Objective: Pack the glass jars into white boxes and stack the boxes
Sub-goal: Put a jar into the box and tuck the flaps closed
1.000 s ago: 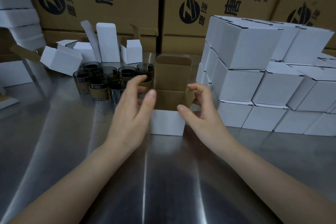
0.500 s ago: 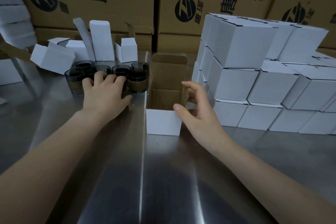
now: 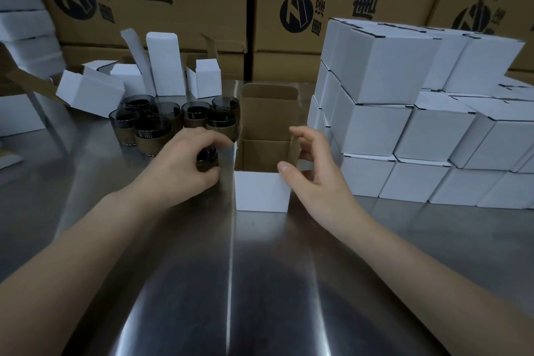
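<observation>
Jar (image 3: 206,157) sits in the left hand (image 3: 185,162), fingers and thumb curled round it from above, low over the desk (image 3: 231,283) and just left of the open box (image 3: 261,191). The right hand (image 3: 312,170) steadies that box, with the thumb on the front right corner and the forefinger curled onto the right side flap. Risks, as judged: the box is light and only lightly held at one edge, so a jar that catches the near rim or the left flap on entry could tip or slide it. The grip covers most of the jar, so clearance over the rim has to be judged half blind, and a drop onto the steel desk could chip the glass. The remaining jars (image 3: 173,121) stand packed together close behind the left hand, and a careless elbow or wrist could knock them into each other. The stack (image 3: 390,78) of closed boxes sits just beside the right hand, and a nudge could shift its lower rows. Appearance: the jar is small, dark and smoky, and largely hidden by the fingers. Its neighbours show dark glass with a brownish band at the base, all upright. The box is white outside and brown inside, with its lid flap standing up at the back.
</observation>
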Motion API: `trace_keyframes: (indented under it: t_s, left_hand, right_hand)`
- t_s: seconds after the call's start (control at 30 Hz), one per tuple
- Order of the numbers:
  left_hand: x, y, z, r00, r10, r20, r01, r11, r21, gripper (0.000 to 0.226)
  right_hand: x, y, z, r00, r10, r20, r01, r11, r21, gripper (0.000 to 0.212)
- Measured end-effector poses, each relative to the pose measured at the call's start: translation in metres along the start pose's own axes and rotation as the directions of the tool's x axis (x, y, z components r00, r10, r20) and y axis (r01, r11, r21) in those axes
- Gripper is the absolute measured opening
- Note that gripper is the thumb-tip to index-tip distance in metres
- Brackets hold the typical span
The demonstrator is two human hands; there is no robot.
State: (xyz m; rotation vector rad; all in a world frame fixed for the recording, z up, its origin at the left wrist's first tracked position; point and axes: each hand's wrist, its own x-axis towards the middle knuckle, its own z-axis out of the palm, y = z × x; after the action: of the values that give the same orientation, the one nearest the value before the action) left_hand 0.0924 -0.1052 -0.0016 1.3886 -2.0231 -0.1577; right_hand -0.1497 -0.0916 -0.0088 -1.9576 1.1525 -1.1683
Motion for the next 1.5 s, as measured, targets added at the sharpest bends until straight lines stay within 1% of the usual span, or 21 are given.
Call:
trace_keyframes:
  t_s: [0.07,0.17,0.27,0.33,0.43,0.57,0.63,0.77,0.9,0.97,1.03,1.1,1.13,1.2,1.27,1.37,1.43,1.5]
  left_hand:
    - [-0.003,-0.001,-0.002,1.0,0.008,-0.017,-0.009,1.0,-0.019,0.051]
    - [-0.009,-0.006,-0.005,1.0,-0.001,-0.021,0.001,1.0,0.0,0.07]
    - [-0.015,-0.017,-0.007,0.997,-0.082,-0.011,0.081,0.996,-0.044,0.083]
    - [-0.018,-0.025,-0.008,0.992,-0.128,-0.019,0.126,0.987,-0.096,0.083]
    - [-0.021,-0.032,-0.01,0.987,-0.155,-0.032,0.149,0.977,-0.151,0.078]
    - [-0.021,-0.035,-0.009,0.981,-0.183,-0.056,0.171,0.97,-0.171,0.068]
    - [-0.02,-0.031,-0.003,0.973,-0.208,-0.095,0.195,0.971,-0.137,0.064]
    - [-0.015,-0.018,0.01,0.95,-0.266,-0.166,0.26,0.964,-0.054,0.076]
    - [-0.013,-0.009,0.014,0.908,-0.328,-0.26,0.304,0.944,-0.129,0.077]
    - [-0.013,-0.004,0.012,0.885,-0.363,-0.292,0.315,0.928,-0.197,0.074]
    - [-0.013,0.004,0.004,0.856,-0.399,-0.328,0.29,0.897,-0.333,0.071]
    - [-0.013,0.018,-0.007,0.832,-0.403,-0.38,0.203,0.86,-0.468,0.066]
    - [-0.012,0.026,-0.013,0.826,-0.382,-0.413,0.143,0.852,-0.504,0.065]
    - [-0.011,0.044,-0.024,0.837,-0.306,-0.453,0.022,0.847,-0.531,0.064]
    - [-0.012,0.064,-0.03,0.871,-0.227,-0.436,-0.057,0.834,-0.549,0.067]
    - [-0.013,0.088,-0.03,0.918,-0.119,-0.379,-0.123,0.823,-0.555,0.071]
    - [-0.014,0.098,-0.025,0.938,-0.047,-0.343,-0.155,0.829,-0.538,0.076]
    - [-0.015,0.104,-0.019,0.949,0.0,-0.314,-0.175,0.83,-0.53,0.08]
  right_hand:
    - [0.0,0.0,0.0,1.0,-0.002,-0.002,0.002,1.0,-0.006,0.047]
    - [0.0,0.0,0.0,1.0,-0.001,-0.001,0.001,1.0,-0.005,0.047]
    - [0.001,0.001,0.0,1.0,-0.007,-0.004,0.007,1.0,0.0,0.047]
    - [0.001,0.001,0.0,1.0,-0.01,-0.004,0.01,1.0,-0.004,0.046]
    - [0.001,0.002,0.0,1.0,-0.009,-0.002,0.009,1.0,-0.009,0.046]
    - [0.001,0.002,0.0,1.0,-0.007,-0.004,0.007,1.0,-0.011,0.046]
    - [0.001,0.003,0.0,1.0,-0.01,-0.006,0.01,1.0,-0.012,0.045]
    - [0.001,0.003,0.0,1.0,-0.011,-0.006,0.011,1.0,-0.004,0.046]
    - [0.001,0.004,-0.001,1.0,-0.015,0.003,0.015,1.0,-0.003,0.046]
    - [0.001,0.004,-0.001,1.0,-0.013,0.006,0.013,1.0,-0.005,0.046]
    - [0.001,0.003,-0.001,1.0,-0.011,0.009,0.011,1.0,-0.004,0.046]
    - [0.001,0.002,-0.001,1.0,-0.011,0.009,0.011,1.0,-0.001,0.047]
    - [0.001,0.002,-0.001,1.0,-0.015,0.006,0.015,1.0,0.001,0.047]
    - [0.0,0.0,0.001,1.0,-0.019,-0.007,0.019,1.0,-0.009,0.049]
    - [-0.001,-0.003,0.001,0.999,-0.029,-0.033,0.028,0.999,-0.039,0.05]
    - [-0.003,-0.01,0.001,0.985,-0.112,-0.13,0.106,0.993,-0.053,0.045]
    - [-0.005,-0.014,-0.002,0.953,-0.195,-0.231,0.19,0.981,-0.045,0.038]
    - [-0.006,-0.019,-0.005,0.924,-0.256,-0.283,0.26,0.965,-0.025,0.038]
